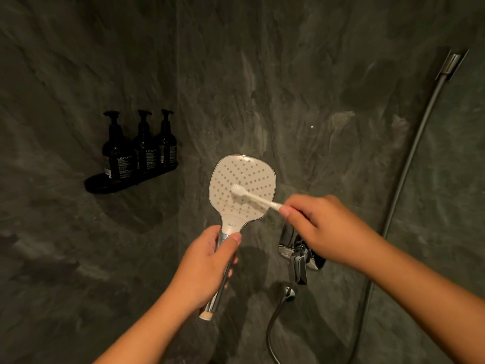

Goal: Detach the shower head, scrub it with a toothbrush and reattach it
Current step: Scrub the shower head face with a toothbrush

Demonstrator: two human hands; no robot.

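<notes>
Over on the left there's a little black shelf (105, 183) on the stone wall with three dark pump bottles (143, 148) parked on it, well out of the way of the work. In the middle, the left hand (207, 266) is wrapped around the chrome handle of the shower head (242, 189), thumb up near the neck, holding it upright with the white spray face tilted toward the camera, probably so the nozzle holes are easy to reach. It's off the hose, since the bottom end of the handle is bare. The toothbrush (256, 197) lies across the face, bristles touching the nozzles near the middle. The right hand (328, 229) pinches the brush handle with curled fingers. Behind it sits the chrome tap (299, 256), and the hose (409, 164) runs up the wall on the right. Looks like mid-scrub, with reattaching not yet done.
</notes>
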